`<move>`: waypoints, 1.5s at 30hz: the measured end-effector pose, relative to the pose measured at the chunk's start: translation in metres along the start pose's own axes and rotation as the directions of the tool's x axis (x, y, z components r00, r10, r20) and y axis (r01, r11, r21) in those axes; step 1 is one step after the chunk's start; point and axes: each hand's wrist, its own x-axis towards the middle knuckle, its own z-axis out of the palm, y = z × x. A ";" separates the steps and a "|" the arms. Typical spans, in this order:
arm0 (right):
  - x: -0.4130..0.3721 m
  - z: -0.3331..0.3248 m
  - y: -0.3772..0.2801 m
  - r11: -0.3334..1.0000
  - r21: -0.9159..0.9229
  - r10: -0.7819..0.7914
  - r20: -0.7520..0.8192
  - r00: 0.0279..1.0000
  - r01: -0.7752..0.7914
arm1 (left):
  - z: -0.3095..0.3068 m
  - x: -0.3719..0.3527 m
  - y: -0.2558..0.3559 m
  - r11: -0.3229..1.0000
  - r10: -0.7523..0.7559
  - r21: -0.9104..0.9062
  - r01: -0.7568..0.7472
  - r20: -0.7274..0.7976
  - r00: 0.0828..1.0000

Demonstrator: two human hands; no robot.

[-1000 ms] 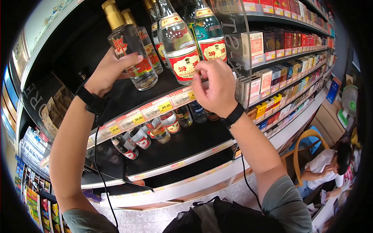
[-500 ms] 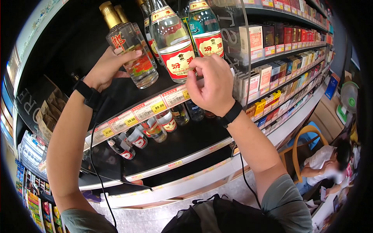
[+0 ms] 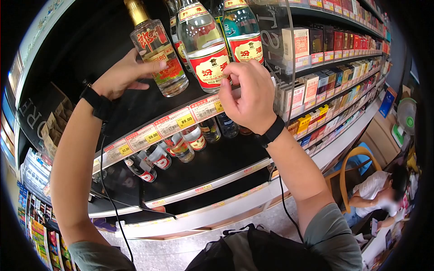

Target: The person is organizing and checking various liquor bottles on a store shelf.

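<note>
My left hand [image 3: 124,74] reaches to a clear liquor bottle [image 3: 174,82] with a gold cap and red lettering. Its thumb lies across the bottle's front label and its index finger goes behind the glass; the lower fingers are loosely bent. The bottle stands near the shelf's front edge, leaning in this view. My right hand [image 3: 251,92] is closed with curled fingers, close in front of a large clear liquor bottle [image 3: 203,45] with a red-and-cream label. I cannot tell whether anything is inside these fingers. A greenish liquor bottle [image 3: 242,31] with a similar label stands beside it.
A price-tag rail [image 3: 169,125] runs along the shelf front. Several smaller bottles [image 3: 183,151] stand on the shelf below. Past a clear divider [image 3: 289,54], cigarette packs [image 3: 312,88] fill stepped shelves. A seated person [image 3: 373,194] is at lower right, near a wooden chair [image 3: 346,176].
The gold-capped bottle has turned slightly and shifted, showing more of its label, and the similar bottle behind it is now hidden. My right hand has barely moved.
</note>
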 end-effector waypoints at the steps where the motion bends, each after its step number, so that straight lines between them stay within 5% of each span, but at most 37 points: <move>1: 0.000 0.000 -0.001 1.000 -0.006 0.007 0.004 1.000 -0.007 | -0.002 -0.002 0.000 0.995 -0.053 0.084 0.050 0.035 0.998; 3: 0.000 0.001 -0.001 1.000 0.001 0.011 -0.005 1.000 -0.011 | -0.001 -0.006 -0.001 0.972 -0.154 0.191 0.137 0.077 0.985; 30: -0.002 0.000 0.001 1.000 0.005 -0.004 0.001 1.000 0.004 | -0.001 -0.022 -0.022 0.970 -0.138 0.202 0.137 -0.007 0.990; 37: -0.001 0.001 0.003 0.999 -0.007 -0.038 -0.014 0.999 0.038 | -0.026 -0.101 -0.028 0.967 0.104 0.247 -0.065 -0.151 0.983; 41: -0.001 0.002 -0.001 1.000 0.011 0.005 -0.031 1.000 -0.005 | -0.027 -0.162 -0.037 0.906 0.410 0.298 -0.302 -0.427 0.806; 43: -0.003 -0.004 0.004 1.000 -0.027 0.002 0.030 1.000 -0.001 | -0.020 -0.202 -0.056 0.883 0.465 0.275 -0.381 -0.625 0.627; 45: -0.001 -0.001 0.004 0.991 0.129 0.039 -0.019 0.999 -0.036 | -0.009 -0.249 -0.075 0.817 0.519 0.097 -0.569 -0.555 0.650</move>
